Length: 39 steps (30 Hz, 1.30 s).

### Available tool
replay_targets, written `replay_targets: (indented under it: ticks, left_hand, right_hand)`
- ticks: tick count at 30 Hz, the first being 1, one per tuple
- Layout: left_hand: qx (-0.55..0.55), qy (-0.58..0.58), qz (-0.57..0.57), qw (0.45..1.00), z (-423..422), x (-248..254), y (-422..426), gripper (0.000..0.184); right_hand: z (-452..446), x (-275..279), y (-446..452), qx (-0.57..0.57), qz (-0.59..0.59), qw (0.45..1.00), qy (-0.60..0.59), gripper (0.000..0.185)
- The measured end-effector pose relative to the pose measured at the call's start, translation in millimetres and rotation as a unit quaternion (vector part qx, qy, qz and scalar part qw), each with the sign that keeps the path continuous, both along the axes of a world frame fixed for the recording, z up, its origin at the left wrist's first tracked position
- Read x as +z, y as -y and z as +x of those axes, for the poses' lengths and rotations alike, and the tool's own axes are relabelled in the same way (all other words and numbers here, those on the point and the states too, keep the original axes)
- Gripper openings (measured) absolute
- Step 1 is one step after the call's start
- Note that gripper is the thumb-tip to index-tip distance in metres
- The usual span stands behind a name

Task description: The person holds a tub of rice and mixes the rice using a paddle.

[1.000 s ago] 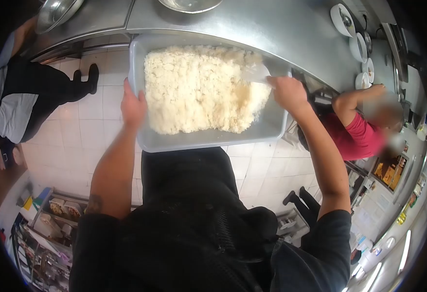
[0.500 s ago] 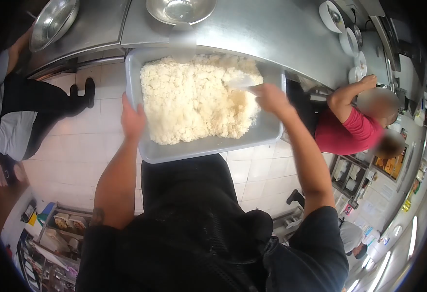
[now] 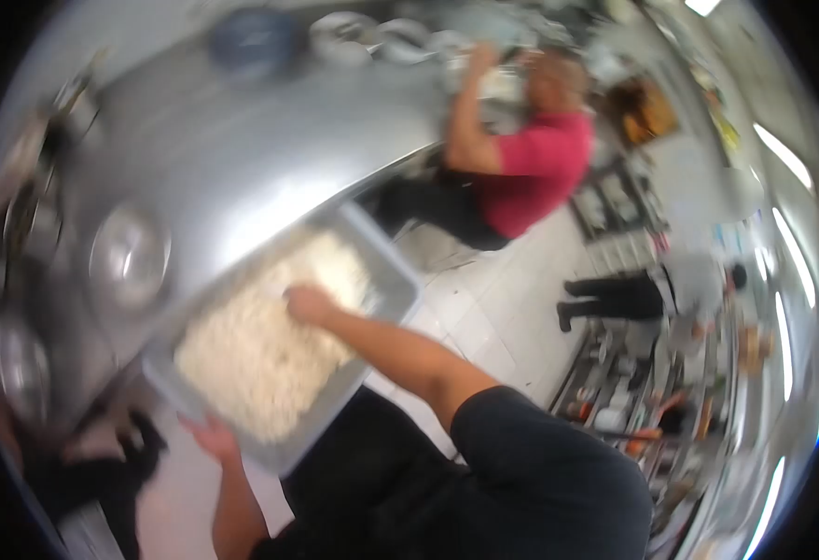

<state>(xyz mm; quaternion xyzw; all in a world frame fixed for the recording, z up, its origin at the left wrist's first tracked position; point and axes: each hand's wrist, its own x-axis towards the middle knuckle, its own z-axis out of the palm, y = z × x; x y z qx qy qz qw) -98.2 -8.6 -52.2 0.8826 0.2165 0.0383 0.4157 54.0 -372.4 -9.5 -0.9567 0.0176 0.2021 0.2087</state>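
Note:
A grey plastic tub (image 3: 394, 257) full of cooked white rice (image 3: 256, 364) sits at the steel counter's edge and juts out towards my body. My left hand (image 3: 212, 439) is at the tub's near left wall, gripping that side; blur softens its fingers. Over the middle of the rice, my right hand (image 3: 309, 305) is closed round the handle of a pale rice paddle. Its blade is mostly hidden by the hand and smeared by motion.
Metal bowls (image 3: 130, 254) stand on the steel counter (image 3: 242, 168), with white bowls (image 3: 344, 37) along its back. A person in a red shirt (image 3: 545, 168) works at the counter to the right. Another person (image 3: 652, 294) stands farther off. Dark-clothed legs (image 3: 92, 467) show at lower left.
My view has swung to the right and blurred, so tub and counter appear tilted and lower left. My right hand with the paddle has moved from the rice's right side towards its middle.

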Motion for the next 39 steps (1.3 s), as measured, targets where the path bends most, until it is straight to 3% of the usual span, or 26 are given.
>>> replay_targets:
  ticks: [1, 2, 4, 6, 7, 8, 10, 13, 19, 21, 22, 23, 24, 25, 26, 28, 29, 32, 34, 36, 39]
  left_hand:
    - [0.0, -0.046, -0.009, 0.999, 8, 32, 11, 0.077]
    - [0.011, -0.023, 0.06, 0.998, 6, 5, 3, 0.075]
    - [-0.006, -0.071, 0.066, 0.995, 6, 21, 5, 0.073]
    - [-0.005, -0.077, 0.071, 0.994, 16, 21, 5, 0.072]
    - [0.009, -0.068, 0.06, 0.996, 15, 15, 6, 0.072]
    - [0.026, -0.059, 0.051, 0.997, 15, 9, 5, 0.071]
    - [0.033, -0.045, 0.122, 0.991, 19, 0, 4, 0.067]
    - [0.046, -0.045, 0.14, 0.988, 25, 5, 13, 0.067]
    - [0.037, -0.074, 0.135, 0.987, 23, 19, 16, 0.069]
    - [0.028, -0.105, 0.125, 0.986, 22, 33, 21, 0.069]
    - [0.03, -0.127, 0.113, 0.985, 22, 52, 28, 0.07]
    - [0.013, -0.062, 0.18, 0.982, 22, 4, 4, 0.069]
    - [0.037, -0.048, 0.135, 0.989, 20, 9, 12, 0.075]
    - [0.01, -0.01, 0.138, 0.99, 12, -2, 6, 0.08]
    - [0.019, -0.084, 0.115, 0.99, 16, 10, 8, 0.084]
    - [0.014, -0.094, 0.09, 0.991, 18, 17, 8, 0.084]
    - [0.006, -0.086, 0.08, 0.993, 17, 7, 1, 0.081]
    - [0.013, -0.02, 0.1, 0.995, 17, 30, 14, 0.077]
    - [0.04, -0.084, 0.04, 0.995, 26, 54, 24, 0.074]
    - [0.043, -0.072, 0.038, 0.996, 30, 53, 25, 0.074]
    - [0.032, -0.064, 0.039, 0.997, 24, 50, 17, 0.074]
  right_hand:
    - [-1, 26, 3, -0.038, 0.006, 0.997, -0.071, 0.031]
    - [-4, 61, 7, -0.03, -0.003, 0.996, -0.08, 0.03]
    - [-8, 123, 17, -0.016, -0.019, 0.996, -0.08, 0.025]
    - [2, 151, 22, 0.004, -0.032, 0.998, -0.057, 0.026]
    - [2, 147, 20, -0.001, -0.017, 1.0, -0.016, 0.017]
    - [7, 136, 12, 0.001, -0.011, 0.998, -0.059, 0.013]
    - [5, 69, -11, -0.08, 0.024, 0.996, -0.04, 0.017]
    - [-17, 43, -47, -0.193, 0.065, 0.977, -0.056, 0.021]
    - [-37, 70, -7, -0.104, 0.047, 0.993, -0.012, 0.018]
    - [-19, 105, 17, 0.011, -0.007, 1.0, -0.015, 0.012]
    - [-4, 88, 22, 0.031, -0.043, 0.997, 0.063, 0.008]
    - [12, 92, 27, 0.012, -0.051, 0.997, 0.063, 0.011]
    - [23, 87, 27, -0.008, -0.058, 0.984, 0.166, 0.013]
    - [37, 106, 22, -0.031, -0.07, 0.993, 0.087, 0.014]
    - [47, 96, 20, -0.03, -0.057, 0.995, 0.071, 0.015]
    - [53, 68, 5, -0.084, 0.013, 0.996, 0.0, 0.021]
    - [49, 28, -6, -0.085, 0.012, 0.996, -0.004, 0.031]
    - [18, 2, -27, -0.119, 0.009, 0.991, -0.059, 0.052]
    - [1, 38, -19, -0.085, 0.001, 0.994, -0.07, 0.057]
    - [-17, 44, 2, -0.02, -0.022, 0.999, -0.037, 0.06]
    - [-45, 113, 15, -0.003, -0.025, 0.998, -0.05, 0.052]
